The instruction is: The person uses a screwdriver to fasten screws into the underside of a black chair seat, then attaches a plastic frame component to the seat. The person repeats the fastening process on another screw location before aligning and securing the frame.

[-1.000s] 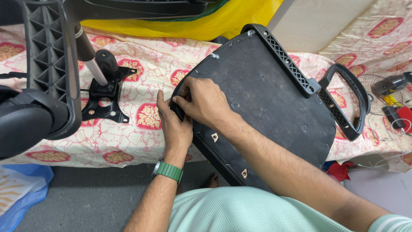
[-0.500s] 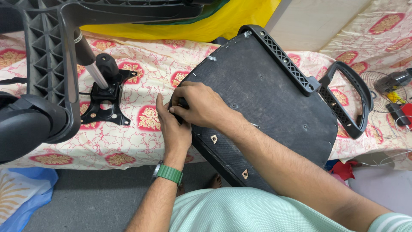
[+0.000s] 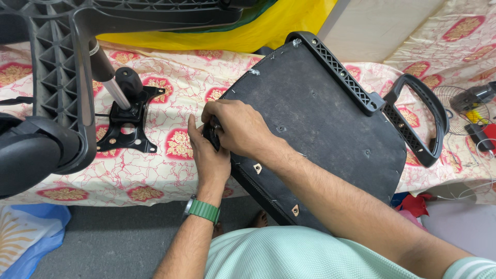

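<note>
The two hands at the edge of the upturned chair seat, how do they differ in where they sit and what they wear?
The left hand comes up from below, palm against the outer edge of the chair seat, while the right hand reaches across and lies on top of the seat's dark underside. The left wrist wears a green watch band; the right wrist is bare. Both close around the same small dark part at the seat's edge, mostly hidden by the fingers.

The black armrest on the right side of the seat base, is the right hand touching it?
Apart. The head view shows the right hand at the seat base's left edge, while the black armrest lies across the panel, with bare black underside between them.
</note>
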